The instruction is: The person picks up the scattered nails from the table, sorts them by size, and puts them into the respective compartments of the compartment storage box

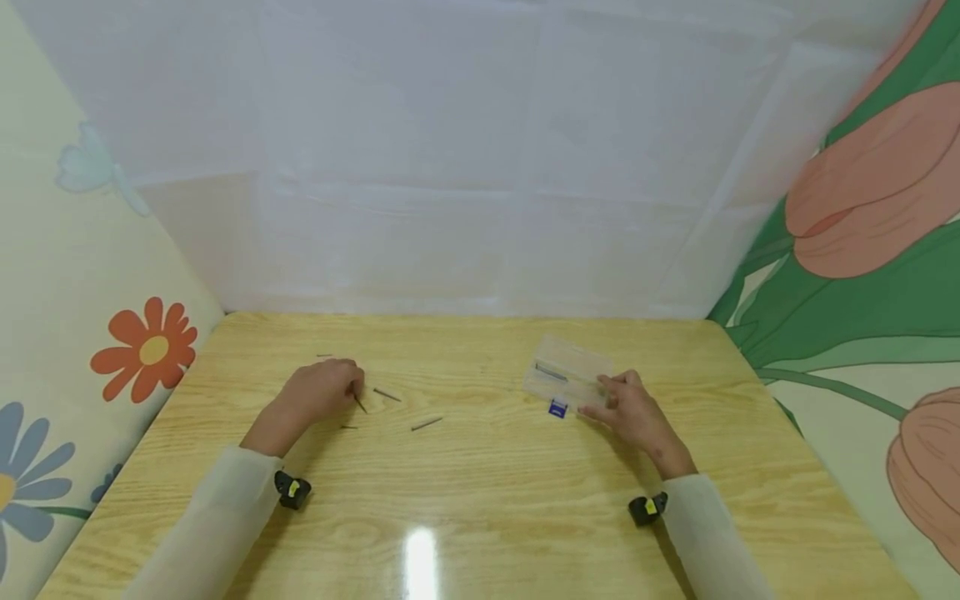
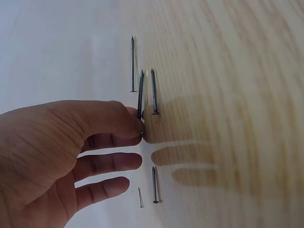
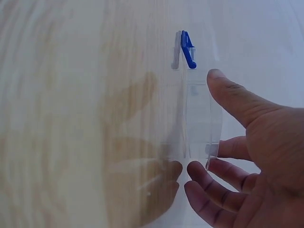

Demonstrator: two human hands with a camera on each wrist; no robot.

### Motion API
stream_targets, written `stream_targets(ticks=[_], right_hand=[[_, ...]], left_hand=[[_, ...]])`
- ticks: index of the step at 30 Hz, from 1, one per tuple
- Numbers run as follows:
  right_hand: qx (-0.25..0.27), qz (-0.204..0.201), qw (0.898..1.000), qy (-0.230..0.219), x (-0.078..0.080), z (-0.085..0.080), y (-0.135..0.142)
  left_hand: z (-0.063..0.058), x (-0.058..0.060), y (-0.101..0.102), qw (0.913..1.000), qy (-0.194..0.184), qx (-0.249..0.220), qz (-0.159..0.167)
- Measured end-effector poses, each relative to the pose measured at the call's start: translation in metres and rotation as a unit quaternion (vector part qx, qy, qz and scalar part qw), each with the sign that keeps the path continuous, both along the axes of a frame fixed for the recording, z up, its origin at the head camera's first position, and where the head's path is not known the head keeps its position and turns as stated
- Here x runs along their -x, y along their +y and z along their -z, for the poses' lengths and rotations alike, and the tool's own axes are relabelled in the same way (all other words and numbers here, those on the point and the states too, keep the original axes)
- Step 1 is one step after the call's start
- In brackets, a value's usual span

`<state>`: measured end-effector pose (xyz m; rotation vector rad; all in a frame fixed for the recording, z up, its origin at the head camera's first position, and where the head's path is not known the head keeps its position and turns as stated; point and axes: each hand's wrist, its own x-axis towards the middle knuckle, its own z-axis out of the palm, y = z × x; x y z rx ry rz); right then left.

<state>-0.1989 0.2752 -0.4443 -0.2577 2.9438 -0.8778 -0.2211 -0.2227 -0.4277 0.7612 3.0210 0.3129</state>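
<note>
My left hand [image 1: 322, 390] pinches a dark nail [image 2: 140, 92] between thumb and forefinger, its pointed end sticking out past the fingertips. Around that hand several loose nails lie on the table, among them one nail [image 1: 387, 394] just right of it and another nail [image 1: 427, 424] farther right. A small nail [image 2: 140, 197] shows below the fingers in the left wrist view. My right hand [image 1: 626, 412] holds the right end of a clear plastic box [image 1: 577, 360] with thumb and curved fingers. A blue latch [image 1: 557, 408] is at the box's near side, and dark slender pieces [image 1: 551, 372] show inside.
The wood-grain table [image 1: 480, 492] reaches back to a white sheet [image 1: 420, 167]. Flower-printed panels [image 1: 862, 333] stand along the sides. Each wrist carries a small black camera [image 1: 292, 490].
</note>
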Motion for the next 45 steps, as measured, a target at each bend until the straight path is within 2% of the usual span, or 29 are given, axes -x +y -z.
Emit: stream_targets(ticks=[7, 15, 26, 31, 38, 45], right_hand=[[0.003, 0.002, 1.000, -0.003, 0.000, -0.001, -0.001], [0.004, 0.002, 1.000, -0.005, 0.000, -0.001, -0.001], [0.012, 0.003, 1.000, -0.010, 0.000, -0.001, -0.001], [0.019, 0.002, 1.000, -0.012, -0.001, -0.002, -0.001], [0.021, 0.002, 1.000, -0.011, -0.001, -0.003, -0.001], [0.023, 0.000, 1.000, -0.013, -0.001, -0.002, -0.001]], left_hand=[[-0.007, -0.004, 0.004, 0.9985, -0.055, -0.001, 0.003], [-0.008, -0.007, 0.005, 0.9974, -0.071, -0.002, 0.011], [-0.003, -0.005, 0.003, 0.9978, -0.060, -0.015, 0.021], [-0.006, -0.005, 0.007, 0.9979, -0.051, -0.022, 0.034], [-0.012, -0.005, 0.022, 0.9973, -0.035, -0.018, 0.061], [-0.011, 0.000, 0.041, 0.9960, -0.028, -0.015, 0.083]])
